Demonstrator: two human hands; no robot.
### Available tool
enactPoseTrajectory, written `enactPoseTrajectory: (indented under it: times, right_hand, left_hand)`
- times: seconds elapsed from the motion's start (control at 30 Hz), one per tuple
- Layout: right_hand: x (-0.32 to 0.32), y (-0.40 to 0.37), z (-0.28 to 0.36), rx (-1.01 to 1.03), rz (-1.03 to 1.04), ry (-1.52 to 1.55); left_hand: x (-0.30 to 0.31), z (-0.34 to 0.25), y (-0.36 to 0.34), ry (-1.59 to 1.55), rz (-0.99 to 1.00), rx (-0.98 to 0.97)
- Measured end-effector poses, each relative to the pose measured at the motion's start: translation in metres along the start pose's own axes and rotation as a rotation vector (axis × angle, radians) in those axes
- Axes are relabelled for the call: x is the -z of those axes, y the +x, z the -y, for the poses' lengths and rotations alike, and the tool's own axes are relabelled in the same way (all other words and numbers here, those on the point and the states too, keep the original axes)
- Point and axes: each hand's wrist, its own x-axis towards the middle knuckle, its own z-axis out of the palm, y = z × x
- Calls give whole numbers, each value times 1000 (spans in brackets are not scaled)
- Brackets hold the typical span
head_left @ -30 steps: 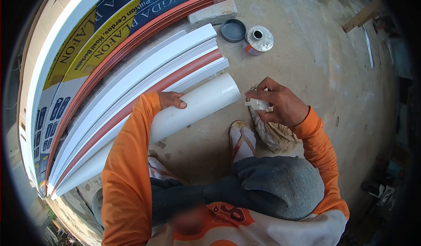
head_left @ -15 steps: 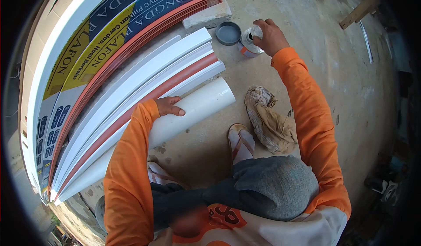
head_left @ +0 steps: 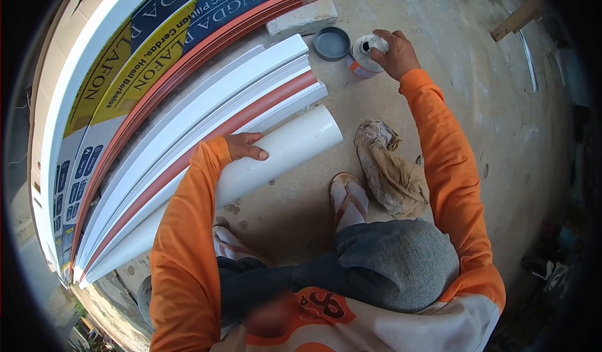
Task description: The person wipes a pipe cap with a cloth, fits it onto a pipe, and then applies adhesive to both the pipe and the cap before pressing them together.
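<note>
1. The person crouches on a concrete floor (head_left: 295, 211), both arms in orange sleeves, seen from above.
2. The left hand (head_left: 246, 146) lies on a white PVC pipe (head_left: 285, 148) near its open end. Its fingers (head_left: 256, 153) curl over the top of the curved wall and hold it down; the pipe is too wide for them to close around.
3. The pipe lies on the floor, slanting from the lower left towards the upper right, with its cut end pointing at a crumpled rag (head_left: 389, 170) just beside it.
4. The right hand (head_left: 394, 52) reaches forward to a small round can (head_left: 359, 63) that stands upright on the floor, well apart from the pipe.
5. The right fingers (head_left: 379, 43) are drawn together with their tips down on the can's pale top, next to its dark opening — whether they pinch something small there I cannot tell.
6. A grey lid (head_left: 332, 43) lies hollow side up on the floor, touching or nearly touching the can on its left.
7. Beside the pipe on the left lie long white profile strips (head_left: 207, 104), one with a reddish band, all parallel to it.
8. Further left is a stack of packaged PVC ceiling panels (head_left: 141, 60) with blue and yellow print — its near end rests on a concrete block (head_left: 304, 19).
9. A sandalled foot (head_left: 348, 202) is planted between the pipe and the rag
</note>
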Motion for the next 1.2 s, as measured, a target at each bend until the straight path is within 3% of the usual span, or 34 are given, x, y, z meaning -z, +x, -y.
enactPoseTrajectory:
  times: [0.07,0.13,0.2,0.33,0.4,0.47,0.53,0.6,0.67,0.73,0.8,0.87,0.93,1.0,1.07,1.13,1.2]
  right_hand:
    - [33,-32,17,6,-187,204]
    - [69,-74,42,-38,-19,473]
    - [76,-110,48,-10,247,985]
    - [76,-132,67,78,357,995]
    - [64,-128,71,222,341,784]
    - [66,-122,73,243,293,663]
    - [66,-118,71,79,43,784]
    - [66,-116,72,85,-12,919]
    - [69,-118,75,212,232,845]
    - [68,-114,77,259,277,725]
    - [64,-110,78,141,-11,687]
    - [72,-111,79,169,-39,736]
    - [75,-113,76,274,347,795]
    - [71,-110,78,344,355,619]
    - [64,-107,81,208,-61,626]
    - [66,-107,81,209,-98,707]
    - [71,-110,80,249,335,725]
  left_hand:
    - [1,-3,-1,-27,15,1]
    - [0,-7,-5,-59,61,15]
    - [3,-2,-2,-108,86,21]
    - [17,16,15,-132,133,8]
    - [22,30,23,-125,92,13]
    - [18,21,16,-121,44,24]
    - [12,11,7,-148,82,45]
    - [6,5,3,-166,86,42]
    - [7,3,2,-175,91,37]
    - [7,5,6,-98,90,9]
    - [7,6,5,-121,81,20]
    - [6,5,2,-142,66,32]
    - [4,-1,2,-94,77,17]
    - [1,-5,0,-76,40,20]
    - [0,-1,1,-64,1,30]
    - [2,6,4,51,-81,-4]
    - [2,4,3,75,-64,-4]
